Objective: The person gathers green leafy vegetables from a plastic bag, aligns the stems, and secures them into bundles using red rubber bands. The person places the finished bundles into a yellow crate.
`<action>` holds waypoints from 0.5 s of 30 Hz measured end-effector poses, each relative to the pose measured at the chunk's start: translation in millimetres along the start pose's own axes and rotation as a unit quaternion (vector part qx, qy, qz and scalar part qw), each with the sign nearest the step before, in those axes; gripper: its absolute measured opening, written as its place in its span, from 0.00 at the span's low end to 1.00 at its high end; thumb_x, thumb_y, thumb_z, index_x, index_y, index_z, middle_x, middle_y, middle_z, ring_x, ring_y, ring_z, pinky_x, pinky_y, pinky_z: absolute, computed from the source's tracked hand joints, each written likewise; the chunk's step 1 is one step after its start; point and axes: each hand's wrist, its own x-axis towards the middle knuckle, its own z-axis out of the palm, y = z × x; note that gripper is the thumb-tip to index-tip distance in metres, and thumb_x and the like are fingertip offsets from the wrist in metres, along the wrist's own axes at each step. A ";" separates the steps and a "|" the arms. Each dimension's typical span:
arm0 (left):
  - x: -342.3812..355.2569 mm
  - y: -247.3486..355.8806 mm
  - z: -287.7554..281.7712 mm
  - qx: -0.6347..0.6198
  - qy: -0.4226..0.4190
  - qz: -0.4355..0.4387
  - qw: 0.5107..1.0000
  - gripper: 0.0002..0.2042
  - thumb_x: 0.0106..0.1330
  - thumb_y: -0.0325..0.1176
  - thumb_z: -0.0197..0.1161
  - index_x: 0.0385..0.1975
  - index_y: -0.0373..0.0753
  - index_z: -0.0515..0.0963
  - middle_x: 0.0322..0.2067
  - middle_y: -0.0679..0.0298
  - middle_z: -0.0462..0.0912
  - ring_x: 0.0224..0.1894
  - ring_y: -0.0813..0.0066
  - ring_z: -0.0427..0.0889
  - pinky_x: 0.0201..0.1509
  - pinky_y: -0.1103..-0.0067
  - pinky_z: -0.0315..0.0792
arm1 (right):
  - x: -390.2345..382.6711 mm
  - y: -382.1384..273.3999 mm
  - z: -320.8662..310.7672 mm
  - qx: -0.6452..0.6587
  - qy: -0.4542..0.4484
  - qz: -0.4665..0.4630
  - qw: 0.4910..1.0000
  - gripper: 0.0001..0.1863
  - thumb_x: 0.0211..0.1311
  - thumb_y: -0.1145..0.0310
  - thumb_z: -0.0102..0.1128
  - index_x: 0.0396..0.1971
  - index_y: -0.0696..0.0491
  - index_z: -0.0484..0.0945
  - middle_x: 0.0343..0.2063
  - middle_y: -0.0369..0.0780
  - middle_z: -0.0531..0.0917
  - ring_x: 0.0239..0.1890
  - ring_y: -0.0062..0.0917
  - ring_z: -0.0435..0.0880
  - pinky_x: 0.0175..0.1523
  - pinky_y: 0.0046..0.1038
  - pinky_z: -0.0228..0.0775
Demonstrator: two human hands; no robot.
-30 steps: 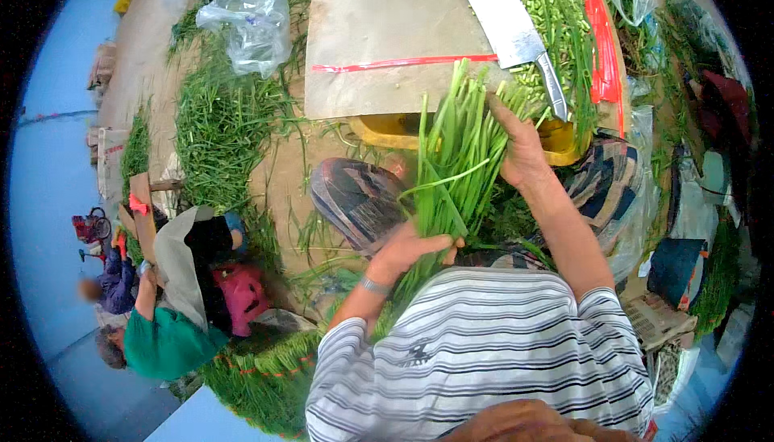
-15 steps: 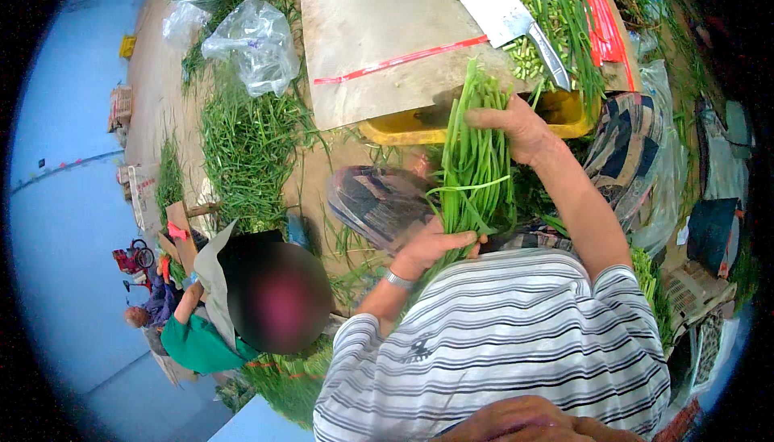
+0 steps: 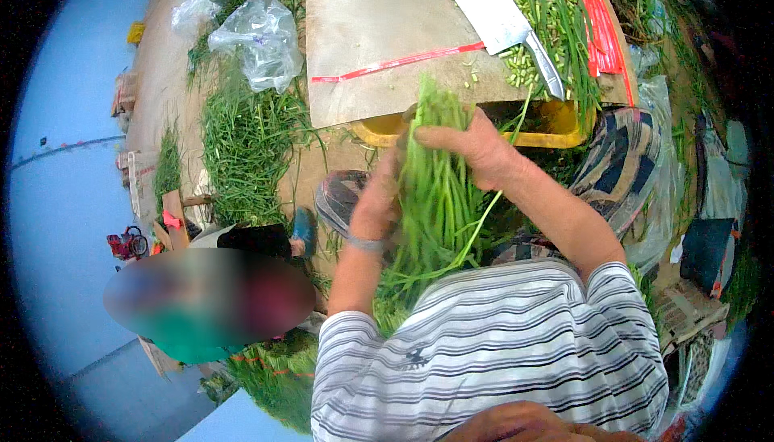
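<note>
My right hand (image 3: 472, 152) grips a bunch of long green stalks (image 3: 442, 208) near its upper end, thumb laid across the front. My left hand (image 3: 379, 192) is blurred along the bunch's left side; its fingertips are hidden behind the stalks. A loose stalk trails to the right. Just beyond my hands are a pale board (image 3: 379, 22) and, beneath its near edge, a yellow tub (image 3: 564, 135). A cleaver (image 3: 484, 6) lies on the board beside chopped green pieces (image 3: 528, 67) and red strips (image 3: 598, 22).
Piles of greens (image 3: 242, 160) and crumpled clear bags (image 3: 258, 43) lie to the left on brown ground. A co-worker in green (image 3: 181, 337), partly blurred, is at lower left. My patterned-clad knees (image 3: 613, 152) flank the tub. A dark item (image 3: 705, 256) is at far right.
My left hand has moved from the bunch's lower end up along its left side. My right hand and the bunch's top have shifted left and slightly down.
</note>
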 end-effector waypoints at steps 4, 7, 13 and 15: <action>2.6 -21.2 33.4 -0.118 -0.113 -0.211 0.964 0.54 0.34 0.61 0.70 0.62 0.38 0.55 0.53 0.53 0.70 0.52 0.58 0.72 0.56 0.65 0.68 | 0.1 -2.7 -23.9 -0.412 0.072 -0.094 0.903 0.31 0.50 0.63 0.66 0.52 0.59 0.65 0.44 0.42 0.76 0.48 0.28 0.75 0.54 0.30 0.66; 20.9 -41.2 36.3 -0.182 -0.229 -0.212 0.932 0.45 0.38 0.44 0.71 0.59 0.35 0.58 0.48 0.49 0.73 0.46 0.58 0.77 0.50 0.67 0.73 | 5.6 -22.7 -61.5 -0.439 0.029 -0.127 0.889 0.34 0.54 0.61 0.61 0.58 0.59 0.60 0.53 0.46 0.70 0.57 0.29 0.67 0.60 0.30 0.60; 35.2 -61.1 53.8 -0.264 -0.250 -0.227 0.903 0.41 0.41 0.37 0.70 0.58 0.34 0.59 0.48 0.47 0.73 0.45 0.59 0.78 0.49 0.66 0.74 | 7.5 -54.0 -82.0 -0.630 -0.125 -0.040 0.765 0.29 0.66 0.52 0.38 0.57 0.59 0.62 0.55 0.48 0.69 0.59 0.33 0.66 0.63 0.30 0.55; 38.3 -65.2 52.9 -0.217 -0.263 -0.230 0.912 0.42 0.40 0.38 0.70 0.59 0.34 0.58 0.48 0.47 0.73 0.45 0.59 0.78 0.50 0.67 0.74 | 4.5 -45.8 -97.6 -0.574 -0.113 -0.090 0.806 0.33 0.64 0.45 0.37 0.54 0.60 0.66 0.50 0.50 0.74 0.53 0.37 0.73 0.60 0.32 0.59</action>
